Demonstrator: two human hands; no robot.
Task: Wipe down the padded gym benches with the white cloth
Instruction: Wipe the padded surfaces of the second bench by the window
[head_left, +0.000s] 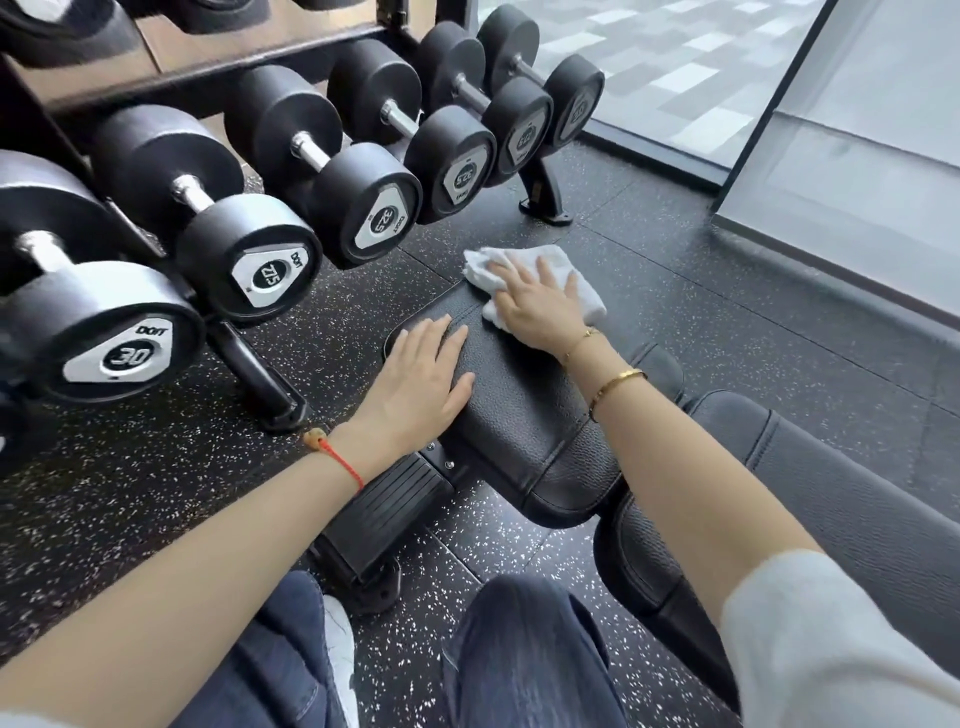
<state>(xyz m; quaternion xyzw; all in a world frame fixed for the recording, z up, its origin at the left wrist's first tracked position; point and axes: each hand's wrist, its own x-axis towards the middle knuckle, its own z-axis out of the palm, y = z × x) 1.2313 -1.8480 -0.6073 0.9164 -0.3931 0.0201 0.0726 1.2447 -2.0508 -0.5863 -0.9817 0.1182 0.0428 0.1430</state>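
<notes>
A black padded bench seat (524, 415) runs from the centre of the view toward the far end. A second, larger black pad (810, 499) joins it at the lower right. The white cloth (519, 262) lies crumpled on the far end of the seat pad. My right hand (540, 306) presses flat on the cloth, fingers spread. My left hand (421, 384) rests flat on the pad's left side, palm down, holding nothing.
A dumbbell rack (249, 358) with several black dumbbells (244, 244) stands close on the left. The bench's black foot (384, 514) sits on speckled rubber floor (675, 270). A glass wall (857, 171) runs along the right. My knees (524, 654) are at the bottom.
</notes>
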